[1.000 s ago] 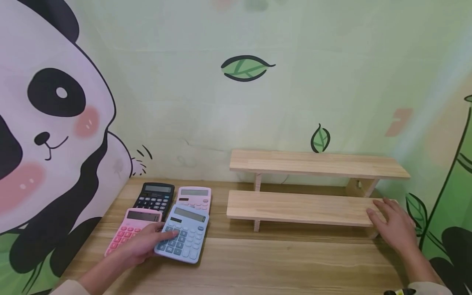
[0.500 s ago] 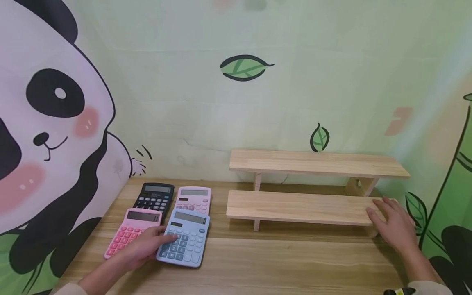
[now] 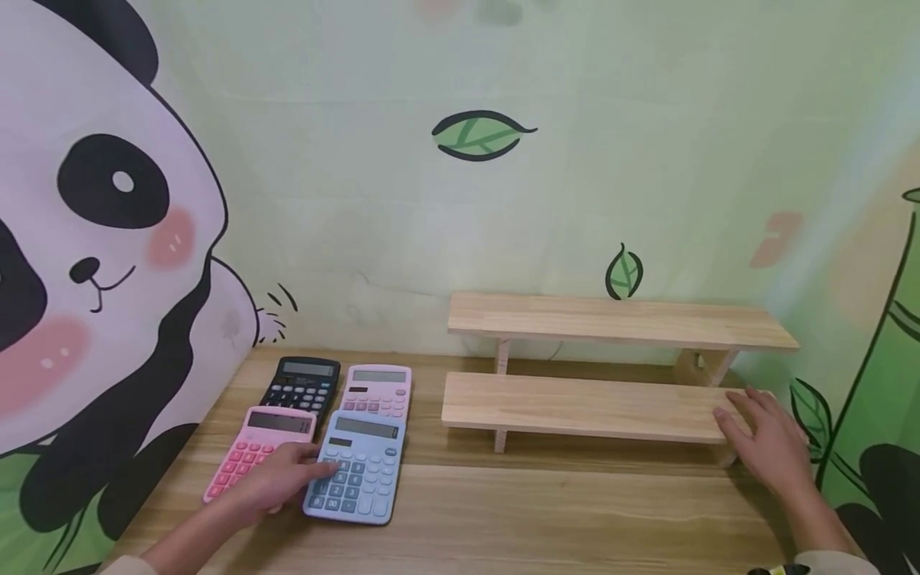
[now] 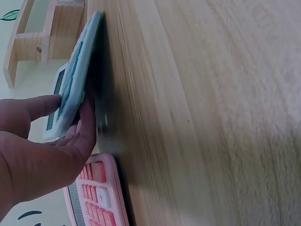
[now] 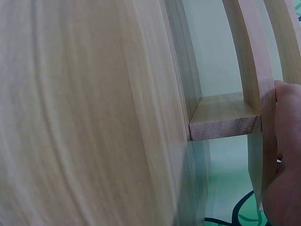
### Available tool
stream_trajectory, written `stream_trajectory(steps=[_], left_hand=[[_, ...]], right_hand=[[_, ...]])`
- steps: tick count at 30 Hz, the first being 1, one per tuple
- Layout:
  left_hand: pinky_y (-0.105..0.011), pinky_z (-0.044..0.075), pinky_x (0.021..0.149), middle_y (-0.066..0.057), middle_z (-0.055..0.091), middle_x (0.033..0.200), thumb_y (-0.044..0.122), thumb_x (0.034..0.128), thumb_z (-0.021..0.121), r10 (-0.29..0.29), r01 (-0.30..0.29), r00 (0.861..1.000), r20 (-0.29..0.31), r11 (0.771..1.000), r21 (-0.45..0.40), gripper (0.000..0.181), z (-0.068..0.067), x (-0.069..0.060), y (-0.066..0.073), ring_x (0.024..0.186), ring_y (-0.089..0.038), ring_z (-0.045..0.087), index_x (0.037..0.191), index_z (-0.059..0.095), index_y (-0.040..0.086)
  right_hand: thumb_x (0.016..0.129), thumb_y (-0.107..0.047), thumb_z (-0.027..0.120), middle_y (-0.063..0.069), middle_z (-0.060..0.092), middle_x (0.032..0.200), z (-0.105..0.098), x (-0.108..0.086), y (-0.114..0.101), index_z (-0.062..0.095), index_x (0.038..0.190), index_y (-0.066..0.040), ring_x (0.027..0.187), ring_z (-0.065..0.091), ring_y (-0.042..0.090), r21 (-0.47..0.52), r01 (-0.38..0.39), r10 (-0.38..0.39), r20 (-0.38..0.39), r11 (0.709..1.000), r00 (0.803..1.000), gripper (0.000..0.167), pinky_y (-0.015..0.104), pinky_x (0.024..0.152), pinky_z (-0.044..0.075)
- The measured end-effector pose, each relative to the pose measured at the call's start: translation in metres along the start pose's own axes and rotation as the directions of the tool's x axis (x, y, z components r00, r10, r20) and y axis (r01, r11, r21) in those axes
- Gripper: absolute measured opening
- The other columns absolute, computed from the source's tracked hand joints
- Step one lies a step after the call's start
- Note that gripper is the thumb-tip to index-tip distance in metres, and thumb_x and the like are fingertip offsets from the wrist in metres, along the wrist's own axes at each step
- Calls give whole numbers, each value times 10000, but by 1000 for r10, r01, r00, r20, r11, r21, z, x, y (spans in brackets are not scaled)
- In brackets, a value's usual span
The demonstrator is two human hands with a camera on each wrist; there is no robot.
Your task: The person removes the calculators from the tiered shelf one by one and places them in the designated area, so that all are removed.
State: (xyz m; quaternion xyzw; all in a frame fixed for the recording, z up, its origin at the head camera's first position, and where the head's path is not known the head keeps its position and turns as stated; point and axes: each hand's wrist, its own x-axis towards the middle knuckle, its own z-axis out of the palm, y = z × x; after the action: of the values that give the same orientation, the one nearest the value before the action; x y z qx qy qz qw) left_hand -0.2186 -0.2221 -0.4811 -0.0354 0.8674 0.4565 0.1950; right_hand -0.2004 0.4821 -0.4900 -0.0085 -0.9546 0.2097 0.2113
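Observation:
My left hand (image 3: 279, 479) holds a light blue calculator (image 3: 368, 459) by its left edge. In the left wrist view, the thumb lies on the keys of the blue calculator (image 4: 77, 77) and the fingers are beneath it; its near edge is raised off the tabletop. A hot-pink calculator (image 3: 240, 455), partly covered by that hand, lies to the left. Behind stand a black calculator (image 3: 305, 382) and a pale pink calculator (image 3: 378, 387). My right hand (image 3: 772, 443) rests on the right end of the wooden shelf's lower board (image 3: 589, 403), fingers on top.
The two-tier wooden shelf has an upper board (image 3: 618, 318) set further back, close to the printed wall backdrop (image 3: 345, 200). Wood-grain tabletop (image 3: 546, 519) stretches in front of it. A panda print (image 3: 129, 263) borders the left side.
The blue calculator has come slightly toward me and turned a little straighter, uncovering more of the pale pink one. My left hand moved along with it; the right hand stayed put.

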Motion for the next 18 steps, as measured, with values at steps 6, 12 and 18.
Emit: stream_trajectory(steps=[6, 12, 18], left_hand=[[-392, 639, 803, -232, 672, 1229, 230, 1000, 757, 15, -14, 1000, -18, 1000, 24, 687, -2, -2, 0, 924, -200, 695, 1475, 459, -166], [-458, 611, 883, -138, 718, 1129, 232, 977, 772, 67, -46, 993, -95, 977, 209, 585, -1, -1, 0, 947, -212, 663, 1405, 582, -118], [-511, 596, 928, -134, 760, 1089, 233, 951, 795, 143, -89, 979, -147, 942, 323, 506, 1, -3, 1, 948, -219, 689, 1294, 664, -116]], right_hand=[[1096, -412, 543, 409, 399, 1539, -3, 2, -1, 541, 1445, 85, 1449, 284, 625, -11, -13, 13, 18, 1000, 1000, 607, 863, 1015, 221], [1097, -414, 539, 413, 394, 1539, -2, 2, 1, 534, 1450, 86, 1446, 288, 624, -22, -19, 19, 23, 1000, 1000, 612, 853, 1026, 222], [1098, -405, 539, 415, 394, 1539, -2, 3, 2, 534, 1454, 88, 1444, 290, 630, -14, -7, 7, 25, 1000, 1000, 609, 856, 1029, 216]])
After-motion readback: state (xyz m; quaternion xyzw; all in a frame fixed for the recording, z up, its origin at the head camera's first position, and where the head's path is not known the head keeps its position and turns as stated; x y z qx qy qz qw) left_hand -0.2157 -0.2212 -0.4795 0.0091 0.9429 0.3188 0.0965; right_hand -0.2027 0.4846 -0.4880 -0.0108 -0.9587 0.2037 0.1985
